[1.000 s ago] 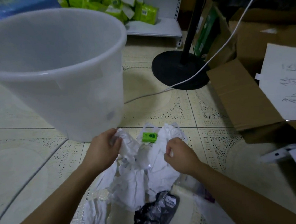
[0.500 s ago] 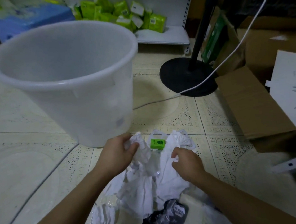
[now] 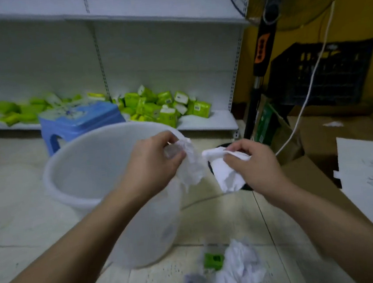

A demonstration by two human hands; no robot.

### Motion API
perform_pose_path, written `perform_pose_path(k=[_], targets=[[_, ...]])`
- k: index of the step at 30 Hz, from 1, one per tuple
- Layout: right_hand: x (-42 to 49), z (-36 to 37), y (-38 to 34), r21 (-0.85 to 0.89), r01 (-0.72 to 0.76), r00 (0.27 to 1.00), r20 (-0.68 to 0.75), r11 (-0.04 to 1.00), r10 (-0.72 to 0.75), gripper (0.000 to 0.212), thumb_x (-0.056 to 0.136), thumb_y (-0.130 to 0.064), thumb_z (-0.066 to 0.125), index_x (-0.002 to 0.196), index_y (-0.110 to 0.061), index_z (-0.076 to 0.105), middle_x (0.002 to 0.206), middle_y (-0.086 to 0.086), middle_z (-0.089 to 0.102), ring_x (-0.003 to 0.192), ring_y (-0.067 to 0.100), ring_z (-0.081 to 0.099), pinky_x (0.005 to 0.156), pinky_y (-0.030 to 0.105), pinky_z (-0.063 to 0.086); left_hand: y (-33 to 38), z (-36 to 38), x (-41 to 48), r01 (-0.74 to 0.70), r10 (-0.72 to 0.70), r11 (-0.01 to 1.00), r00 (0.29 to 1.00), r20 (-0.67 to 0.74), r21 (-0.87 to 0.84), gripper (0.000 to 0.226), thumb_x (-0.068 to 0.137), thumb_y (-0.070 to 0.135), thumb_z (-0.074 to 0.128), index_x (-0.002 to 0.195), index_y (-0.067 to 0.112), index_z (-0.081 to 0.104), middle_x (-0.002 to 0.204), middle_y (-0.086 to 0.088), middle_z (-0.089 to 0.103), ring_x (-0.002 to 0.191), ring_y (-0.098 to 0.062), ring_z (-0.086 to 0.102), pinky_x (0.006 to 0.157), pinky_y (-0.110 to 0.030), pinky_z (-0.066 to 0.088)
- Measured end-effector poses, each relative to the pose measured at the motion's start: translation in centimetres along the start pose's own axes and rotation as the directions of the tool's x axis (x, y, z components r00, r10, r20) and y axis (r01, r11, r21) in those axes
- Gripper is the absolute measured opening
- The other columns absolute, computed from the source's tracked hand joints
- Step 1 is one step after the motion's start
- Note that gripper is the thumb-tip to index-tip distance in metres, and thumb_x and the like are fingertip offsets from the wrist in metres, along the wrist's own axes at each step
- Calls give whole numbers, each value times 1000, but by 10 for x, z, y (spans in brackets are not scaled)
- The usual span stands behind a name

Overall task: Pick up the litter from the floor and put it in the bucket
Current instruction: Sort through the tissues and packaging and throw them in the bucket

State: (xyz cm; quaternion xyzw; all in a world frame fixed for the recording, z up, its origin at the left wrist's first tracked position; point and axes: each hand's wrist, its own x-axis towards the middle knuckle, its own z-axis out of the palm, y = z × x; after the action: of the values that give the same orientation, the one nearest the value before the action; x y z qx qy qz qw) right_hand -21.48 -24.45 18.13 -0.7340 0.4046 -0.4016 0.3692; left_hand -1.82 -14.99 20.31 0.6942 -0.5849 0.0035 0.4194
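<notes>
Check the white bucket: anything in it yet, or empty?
Looks empty: the bucket shows only bare pale wall inside. The left hand and right hand each hold crumpled paper near its rim, outside it.

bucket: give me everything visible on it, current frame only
The bucket is a round, translucent white plastic pail with a thick rolled rim and walls tapering toward the base. It stands upright on the tiled floor, mouth open, and nothing is visible inside, though the left forearm hides part of it. The left hand holds crumpled white paper at its right rim; actual contact is unclear. A blue plastic stool stands behind it.
</notes>
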Motion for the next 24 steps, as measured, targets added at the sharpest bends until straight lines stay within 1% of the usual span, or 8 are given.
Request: perform_pose_path(k=[3,7,9,11,14,18,21,24], targets=[[32,24,-37,109,3,1000,14,994,-5,6,83,-13,66,80,-18,69,76,-5,68,60,-1,61,49,15,48,-19,-41,27,41,-34,993,997,-71,109,7,83,21,65,85,15,65,77,-10,70,69,-32,66,65,-37,54],[55,83,-64,156,-88,990,121,984,69,15,81,-13,64,94,-19,70,99,9,72,80,23,66,71,35,53,-76,-72,27,263,-238,944,961,-141,199,14,85,22,61,82,11,69,73,-8,68,75,-29,65,66,-38,52],[56,112,-64,-36,-54,969,238,998,61,38,82,-24,66,119,-19,64,122,7,65,100,21,63,86,32,48,-99,-76,19,365,-348,905,930,-117,217,16,86,27,60,90,16,70,82,-4,70,80,-24,64,65,-32,47],[51,132,-56,-269,51,931,363,962,52,60,83,-37,64,139,-26,46,141,2,50,125,20,49,103,34,40,-109,-75,12,380,-404,871,915,16,311,34,84,35,65,116,22,65,113,-1,68,98,-20,62,78,-30,46],[45,134,-42,-401,158,930,368,902,1,67,84,-43,60,144,-32,33,150,0,39,138,23,33,112,44,31,-107,-67,5,257,-314,912,939,140,318,55,82,37,68,134,26,50,138,3,53,123,-17,50,99,-30,39],[40,109,-15,-476,231,941,331,849,-71,66,83,-44,61,142,-35,35,148,-3,39,136,22,32,112,43,28,-80,-45,-1,42,-90,943,987,130,330,48,86,38,62,131,25,52,134,2,55,121,-19,51,98,-31,41],[35,74,16,-513,133,960,280,848,19,68,80,-46,63,141,-37,35,146,-2,40,133,21,36,109,40,34,-48,-18,-8,-143,101,941,984,147,308,42,89,37,56,128,23,53,128,0,57,116,-21,53,92,-37,46],[22,37,52,-611,38,926,319,791,202,73,81,-46,65,144,-32,32,148,1,38,132,22,40,105,38,40,-20,18,-21,-327,265,912,931,252,249,38,90,37,54,125,23,54,121,-1,59,111,-23,54,89,-38,46]])
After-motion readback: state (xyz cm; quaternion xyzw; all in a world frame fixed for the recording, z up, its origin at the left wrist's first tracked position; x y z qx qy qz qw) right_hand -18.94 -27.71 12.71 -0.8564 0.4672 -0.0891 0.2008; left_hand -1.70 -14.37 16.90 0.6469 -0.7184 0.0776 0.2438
